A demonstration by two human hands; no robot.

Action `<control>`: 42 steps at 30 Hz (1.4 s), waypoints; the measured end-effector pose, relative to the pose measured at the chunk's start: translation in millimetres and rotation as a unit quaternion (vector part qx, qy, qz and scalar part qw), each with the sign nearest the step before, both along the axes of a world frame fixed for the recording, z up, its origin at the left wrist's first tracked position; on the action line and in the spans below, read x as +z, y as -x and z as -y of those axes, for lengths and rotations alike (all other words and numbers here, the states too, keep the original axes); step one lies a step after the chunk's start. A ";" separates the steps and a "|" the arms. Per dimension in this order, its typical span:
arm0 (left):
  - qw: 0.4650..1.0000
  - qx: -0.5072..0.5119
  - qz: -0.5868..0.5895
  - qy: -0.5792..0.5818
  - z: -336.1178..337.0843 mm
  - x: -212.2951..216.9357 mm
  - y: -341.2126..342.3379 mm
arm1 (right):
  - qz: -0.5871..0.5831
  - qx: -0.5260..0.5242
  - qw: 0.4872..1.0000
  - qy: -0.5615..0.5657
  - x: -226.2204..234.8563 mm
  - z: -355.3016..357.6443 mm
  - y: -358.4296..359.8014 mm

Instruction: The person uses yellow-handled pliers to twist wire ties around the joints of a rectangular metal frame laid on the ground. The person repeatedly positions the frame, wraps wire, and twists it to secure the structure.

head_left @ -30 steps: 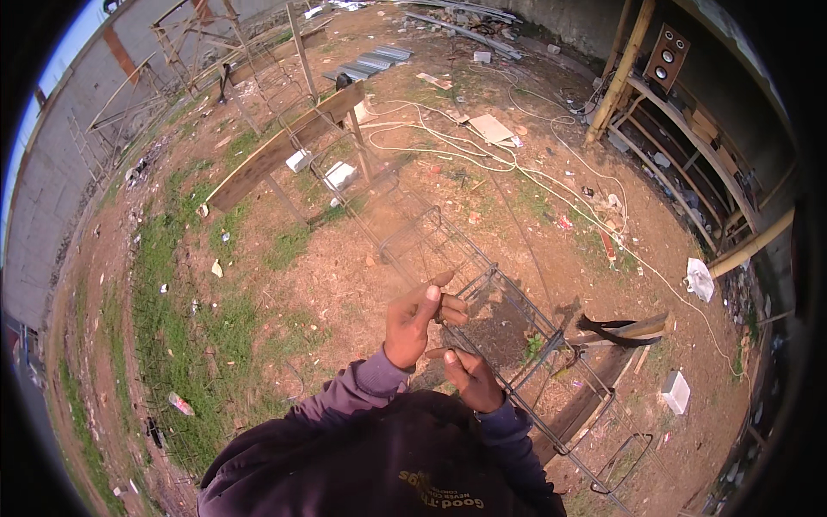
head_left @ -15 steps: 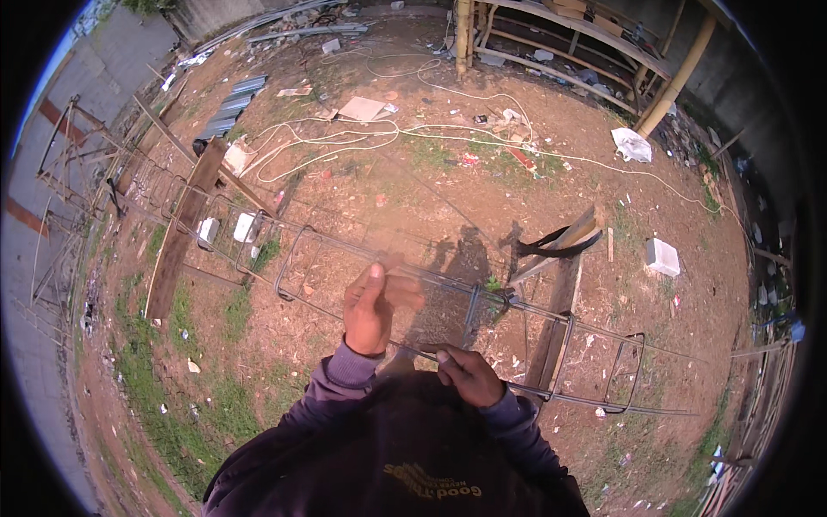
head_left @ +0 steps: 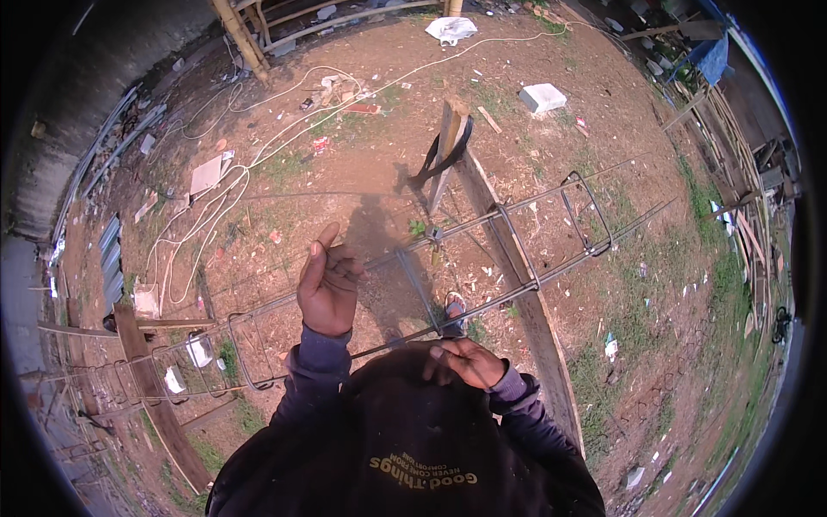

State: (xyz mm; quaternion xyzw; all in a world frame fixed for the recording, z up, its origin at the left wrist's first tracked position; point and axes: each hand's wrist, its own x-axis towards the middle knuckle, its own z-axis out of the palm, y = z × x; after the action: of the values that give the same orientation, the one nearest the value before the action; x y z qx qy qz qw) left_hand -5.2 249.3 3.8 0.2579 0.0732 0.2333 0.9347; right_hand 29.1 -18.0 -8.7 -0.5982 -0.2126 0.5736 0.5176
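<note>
A long rebar cage (head_left: 508, 233) of steel bars and square stirrups lies across in front of me, from lower left to upper right. My left hand (head_left: 327, 286) is raised at its upper bar, thumb up and fingers curled around the bar. My right hand (head_left: 466, 361) sits lower, close to my chest, its fingers closed on the near lower bar. A stirrup (head_left: 419, 289) stands between the two hands. My dark sleeves and hood fill the lower middle of the view.
A wooden plank (head_left: 538, 336) runs under the cage on bare dirt, with an upright wooden post and black strap (head_left: 447, 148) behind it. My sandalled foot (head_left: 454, 305) shows below the bars. White cable (head_left: 258, 129), a white block (head_left: 542, 96), scrap and corrugated sheets (head_left: 112, 258) lie around.
The view has swung, so the cage now runs from lower left to upper right. My left hand stays up at the upper bar. My right hand has drawn closer to my chest.
</note>
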 end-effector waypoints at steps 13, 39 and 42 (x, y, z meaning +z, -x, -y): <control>0.998 0.064 -0.010 -0.017 -38.8 19.1 4.6 | 0.060 -0.022 0.996 -0.060 -1.7 12.3 11.2; 0.966 0.191 0.176 -0.023 -147.0 71.9 28.1 | 0.083 -0.089 0.969 -0.213 35.2 10.7 -50.7; 0.965 0.179 0.188 -0.030 -135.4 82.2 17.7 | 0.070 -0.056 0.983 -0.158 31.1 22.2 -62.0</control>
State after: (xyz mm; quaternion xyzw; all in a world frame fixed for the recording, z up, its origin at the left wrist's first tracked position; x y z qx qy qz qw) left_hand -22.9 384.7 86.0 0.2196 -0.0661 0.4433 0.8665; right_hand 91.1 -40.3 22.4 -0.5586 -0.3027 0.4596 0.6206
